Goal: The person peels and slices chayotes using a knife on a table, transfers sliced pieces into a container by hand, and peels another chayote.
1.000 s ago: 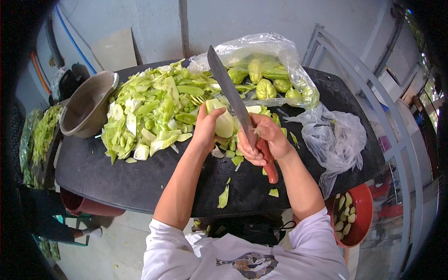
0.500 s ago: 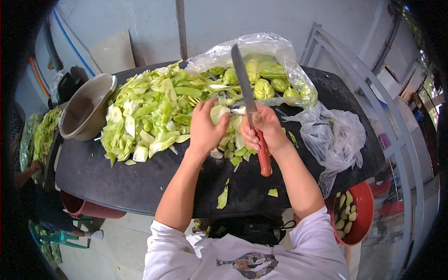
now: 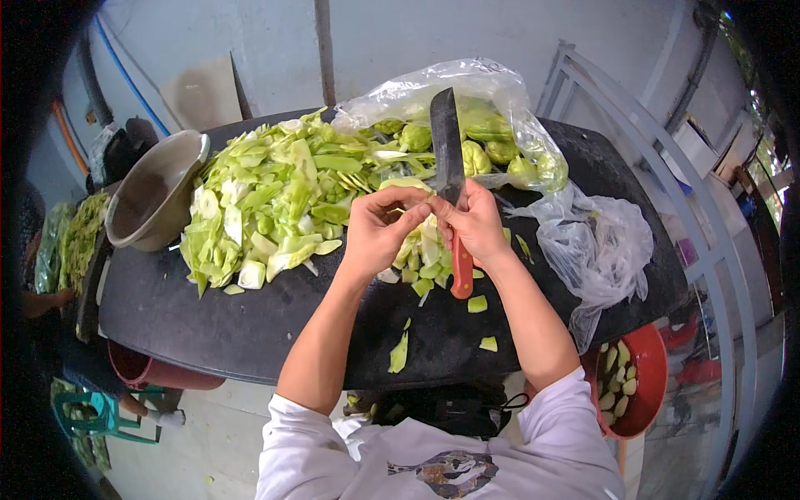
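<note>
The right hand has its fingers wrapped around the red handle of the knife, whose blade now stands almost at 12 o'clock with its broad side showing; half a second ago it leaned toward 11 o'clock and looked narrower. The left hand, spread with thumb and fingers wide in the earlier frame, now has its thumb and forefinger drawn close together, their tips at 3 o'clock, next to the right thumb. Whether they pinch anything cannot be told. A pale green piece shows at 1 o'clock from the left hand, partly hidden behind its fingers; contact between them is unclear.

From the hands, the heap of green cuttings lies at 9 o'clock, with the grey basin tilted against its far side. At 1 o'clock the clear bag holds whole chayotes, and crumpled plastic sits at 3 o'clock. These lie as before. A small green scrap, unseen half a second ago, shows at 5 o'clock from the handle's end, on the black table.
</note>
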